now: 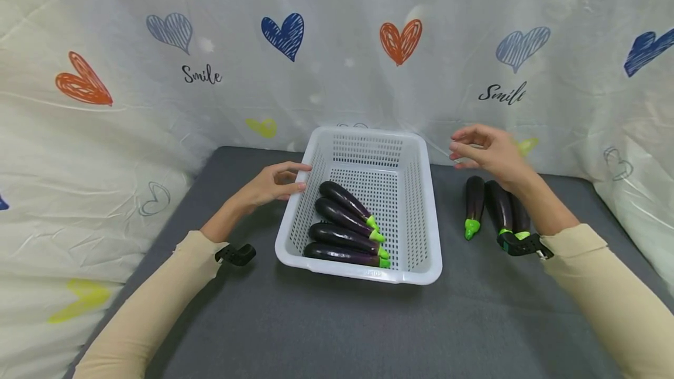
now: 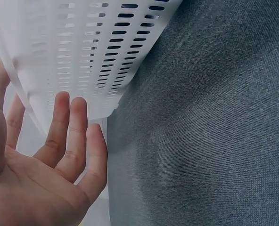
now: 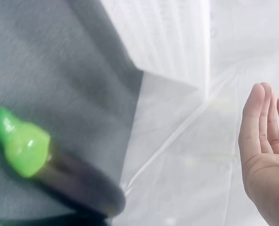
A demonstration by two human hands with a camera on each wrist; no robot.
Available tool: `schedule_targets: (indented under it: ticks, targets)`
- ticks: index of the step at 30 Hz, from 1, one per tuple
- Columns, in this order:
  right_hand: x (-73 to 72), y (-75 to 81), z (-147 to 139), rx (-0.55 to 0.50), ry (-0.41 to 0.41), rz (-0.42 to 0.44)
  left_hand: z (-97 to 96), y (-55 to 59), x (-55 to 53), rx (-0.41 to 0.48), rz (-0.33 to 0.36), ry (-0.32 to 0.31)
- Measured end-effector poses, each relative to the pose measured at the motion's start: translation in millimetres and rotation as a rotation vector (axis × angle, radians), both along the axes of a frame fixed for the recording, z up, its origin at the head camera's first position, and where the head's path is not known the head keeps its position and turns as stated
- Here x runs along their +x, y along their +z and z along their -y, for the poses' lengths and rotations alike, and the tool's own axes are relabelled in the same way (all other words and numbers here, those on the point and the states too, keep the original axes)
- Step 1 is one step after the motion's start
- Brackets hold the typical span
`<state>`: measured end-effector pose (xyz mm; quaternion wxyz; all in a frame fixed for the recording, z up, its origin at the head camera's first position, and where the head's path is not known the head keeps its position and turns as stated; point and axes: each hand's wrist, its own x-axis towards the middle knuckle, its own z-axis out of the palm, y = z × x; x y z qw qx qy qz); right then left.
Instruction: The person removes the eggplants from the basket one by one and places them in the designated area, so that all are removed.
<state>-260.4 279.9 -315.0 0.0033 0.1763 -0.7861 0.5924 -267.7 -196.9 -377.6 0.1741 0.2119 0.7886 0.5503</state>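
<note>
A white perforated plastic basket (image 1: 358, 274) sits on the dark table, with several eggplants (image 1: 344, 237) lying side by side in its left half, green stem ends pointing right. My left hand (image 1: 276, 183) is at the basket's left rim, fingertips right at the edge. In the left wrist view three relaxed fingers (image 2: 69, 141) extend along the basket's outer wall. To the right of the basket my right hand (image 1: 487, 151) is raised with loosely bent fingers and nothing between them. Below it on the table lie an eggplant (image 1: 474, 200) and two more eggplants (image 1: 500, 206), partly covered by the right forearm.
A grey cloth covers the table (image 1: 337, 332). Behind it and along the sides hangs a pale sheet (image 1: 337, 92) printed with hearts and the word Smile. Each wrist carries a black strap with a camera (image 1: 237, 255).
</note>
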Motion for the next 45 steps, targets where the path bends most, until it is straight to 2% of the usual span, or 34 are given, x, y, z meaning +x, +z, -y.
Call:
schedule_targets:
  ticks: [8, 15, 18, 31, 45]
  targets:
    - [-7.3, 9.3, 28.6, -0.034, 0.044, -0.007, -1.3, 2.6, 1.2, 0.022, 0.019, -0.012]
    - [-12.1, 15.7, 50.1, -0.038, 0.079, 0.009, -5.7, 21.1, 13.5, 0.042, 0.036, -0.027]
    - [-14.5, 17.9, 60.0, -0.033, 0.099, 0.001, -6.4, 24.9, 16.0, 0.040, 0.040, -0.026]
    - [-22.1, 22.9, 104.2, -0.045, 0.164, -0.006, -7.0, 26.9, 18.3, 0.028, 0.063, -0.015]
    - [-33.5, 16.5, 145.5, -0.093, 0.218, 0.064, -6.4, 27.7, 17.8, 0.011, 0.064, -0.015]
